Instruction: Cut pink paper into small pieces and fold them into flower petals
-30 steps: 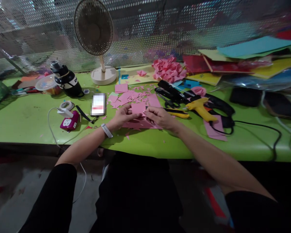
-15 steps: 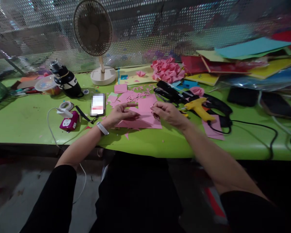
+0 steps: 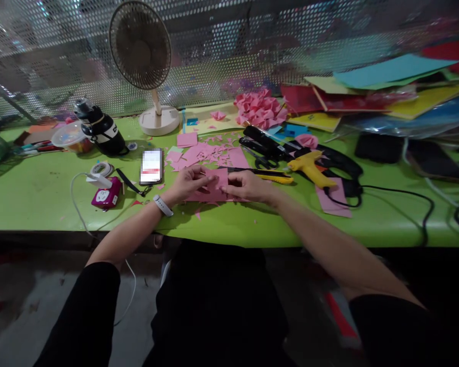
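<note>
Between my two hands is a small square of pink paper (image 3: 219,178), held just above the table. My left hand (image 3: 190,184), with a pale watch band at the wrist, pinches its left side. At its right edge, my right hand (image 3: 248,186) grips it between thumb and fingers. Beneath lies a larger pink sheet (image 3: 237,155) strewn with small paper scraps. A yellow utility knife (image 3: 277,176) rests behind and to the right of my right hand, its front end partly behind the hand and paper.
A heap of folded pink paper pieces (image 3: 260,108) sits at the back. To the right lie a yellow glue gun (image 3: 309,167), a black stapler (image 3: 265,141) and scissors (image 3: 265,162). On the left are a phone (image 3: 151,166), a black bottle (image 3: 104,131) and a fan (image 3: 159,121).
My right hand has moved slightly left and lower, closing on the paper's right edge. The pink square has come down and left between both hands. The utility knife shows more fully.
</note>
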The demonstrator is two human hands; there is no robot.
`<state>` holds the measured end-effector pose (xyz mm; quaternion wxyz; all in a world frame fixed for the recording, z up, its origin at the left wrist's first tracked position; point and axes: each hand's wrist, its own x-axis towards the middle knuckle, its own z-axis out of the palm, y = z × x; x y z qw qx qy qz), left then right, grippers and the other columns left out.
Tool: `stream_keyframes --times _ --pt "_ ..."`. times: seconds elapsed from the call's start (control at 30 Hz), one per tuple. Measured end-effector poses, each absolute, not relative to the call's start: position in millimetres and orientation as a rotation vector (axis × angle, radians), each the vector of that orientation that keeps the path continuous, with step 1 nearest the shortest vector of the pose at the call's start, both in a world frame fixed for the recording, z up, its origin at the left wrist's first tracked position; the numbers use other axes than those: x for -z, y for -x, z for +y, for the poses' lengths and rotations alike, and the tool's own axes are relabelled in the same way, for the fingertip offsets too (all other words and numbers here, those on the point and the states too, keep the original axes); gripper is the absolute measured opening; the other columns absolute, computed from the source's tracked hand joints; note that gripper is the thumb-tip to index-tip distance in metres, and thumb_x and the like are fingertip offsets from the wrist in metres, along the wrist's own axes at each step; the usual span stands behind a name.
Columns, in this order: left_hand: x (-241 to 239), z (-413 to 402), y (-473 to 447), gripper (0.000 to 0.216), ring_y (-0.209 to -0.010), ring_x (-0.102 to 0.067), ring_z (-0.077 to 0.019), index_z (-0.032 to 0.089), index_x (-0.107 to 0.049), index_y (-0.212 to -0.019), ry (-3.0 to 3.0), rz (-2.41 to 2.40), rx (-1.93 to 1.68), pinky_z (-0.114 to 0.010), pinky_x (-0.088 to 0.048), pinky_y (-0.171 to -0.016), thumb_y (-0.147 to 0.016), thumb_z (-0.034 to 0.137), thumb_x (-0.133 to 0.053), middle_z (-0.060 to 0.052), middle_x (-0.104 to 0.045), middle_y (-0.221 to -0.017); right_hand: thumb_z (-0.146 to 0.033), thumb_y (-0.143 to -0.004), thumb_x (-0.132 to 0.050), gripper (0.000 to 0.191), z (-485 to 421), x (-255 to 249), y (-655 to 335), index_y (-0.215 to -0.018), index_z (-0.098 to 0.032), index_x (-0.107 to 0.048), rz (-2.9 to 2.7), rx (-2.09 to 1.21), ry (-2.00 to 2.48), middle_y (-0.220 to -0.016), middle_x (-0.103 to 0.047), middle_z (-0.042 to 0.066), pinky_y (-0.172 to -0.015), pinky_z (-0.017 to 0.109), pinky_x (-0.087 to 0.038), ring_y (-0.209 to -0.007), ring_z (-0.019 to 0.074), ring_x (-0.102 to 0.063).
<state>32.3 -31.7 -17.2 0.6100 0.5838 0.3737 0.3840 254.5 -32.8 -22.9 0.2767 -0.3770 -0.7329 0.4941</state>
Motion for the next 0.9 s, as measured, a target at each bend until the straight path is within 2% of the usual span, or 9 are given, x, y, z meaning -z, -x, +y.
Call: stream_keyframes --times 0.1,0.17,0.23,0.3,0.4,0.5,0.63,0.73,0.9 --pt "13 -28 -28 0.038 -0.059 -0.062 -0.0073 0.015 -0.061 -0.085 -1.361 0.889 -0.906 -0.022 -0.056 -0.061 -0.076 0.043 -0.084 0.001 -0.068 -0.069 -0.044 -0.081 -0.07 0.025 -31 18 -264 -0.078 -0.019 -0.067 -1.976 -1.35 0.973 -0.064 -0.063 0.0 -0.047 0.027 -0.038 -0.051 0.0117 -0.05" --pt "11 -23 -23 0.038 -0.058 -0.062 -0.0064 0.015 -0.063 -0.092 -1.304 0.934 -0.941 -0.021 -0.055 -0.059 -0.076 0.04 -0.085 0.003 -0.067 -0.069 -0.043 -0.083 -0.068 0.023 -27 14 -277 -0.08 -0.02 -0.069 -1.976 -1.241 1.016 -0.069 -0.068 0.002 -0.05 0.028 -0.041 -0.054 0.013 -0.054" --pt "10 -19 -18 0.038 -0.056 -0.06 -0.0053 0.015 -0.064 -0.1 -1.207 0.963 -0.968 -0.019 -0.054 -0.055 -0.076 0.036 -0.086 0.005 -0.065 -0.068 -0.04 -0.084 -0.066 0.02 -19 12 -293 -0.081 -0.021 -0.069 -1.972 -0.97 1.144 -0.074 -0.07 0.004 -0.055 0.03 -0.043 -0.06 0.0155 -0.057" --pt "10 -16 -15 0.035 -0.058 -0.062 -0.0054 0.016 -0.064 -0.101 -1.101 0.966 -0.969 -0.019 -0.054 -0.055 -0.078 0.031 -0.086 0.005 -0.066 -0.071 -0.036 -0.079 -0.072 0.015 -9 14 -309 -0.08 -0.022 -0.067 -1.991 -0.577 1.304 -0.076 -0.069 0.005 -0.06 0.033 -0.043 -0.066 0.0188 -0.059" --pt "11 -15 -15 0.032 -0.073 -0.07 -0.0086 0.016 -0.064 -0.099 -0.983 0.95 -0.965 -0.02 -0.056 -0.063 -0.077 0.021 -0.086 0.001 -0.073 -0.084 -0.031 -0.069 -0.081 0.019 8 25 -326 -0.081 -0.024 -0.068 -2.173 -0.311 1.448 -0.083 -0.068 0.007 -0.062 0.035 -0.041 -0.072 0.023 -0.059" --pt "12 -15 -17 0.029 -0.076 -0.07 -0.009 0.015 -0.063 -0.09 -0.972 0.976 -0.984 -0.022 -0.056 -0.068 -0.075 0.022 -0.087 -0.001 -0.074 -0.087 -0.035 -0.071 -0.081 0.016 19 37 -333 -0.08 -0.024 -0.072 -2.334 -0.289 1.437 -0.081 -0.066 0.008 -0.063 0.036 -0.039 -0.073 0.024 -0.057" --pt "13 -14 -17 0.029 -0.066 -0.064 -0.0059 0.015 -0.061 -0.074 -0.997 1.005 -1.018 -0.025 -0.056 -0.073 -0.075 0.028 -0.086 0.002 -0.07 -0.075 -0.037 -0.075 -0.079 0.016 24 44 -336 -0.084 -0.025 -0.075 -2.343 -0.367 1.377 -0.085 -0.066 0.007 -0.068 0.036 -0.04 -0.077 0.0246 -0.058" --pt "13 -12 -15 0.028 -0.06 -0.06 -0.0051 0.015 -0.065 -0.071 -1.045 1.036 -1.018 -0.023 -0.052 -0.066 -0.076 0.033 -0.086 0.003 -0.066 -0.067 -0.035 -0.076 -0.077 0.013 24 45 -338 -0.083 -0.025 -0.074 -2.319 -0.415 1.339 -0.088 -0.066 0.007 -0.071 0.037 -0.04 -0.081 0.0252 -0.059" --pt "16 -9 -10 0.032 -0.057 -0.055 -0.004 0.016 -0.068 -0.071 -1.175 1.071 -1.045 -0.02 -0.042 -0.056 -0.073 0.04 -0.088 0.0 -0.067 -0.069 -0.035 -0.08 -0.073 0.014 23 47 -334 -0.086 -0.023 -0.071 -2.294 -0.397 1.377 -0.093 -0.066 0.01 -0.076 0.039 -0.043 -0.087 0.028 -0.062"
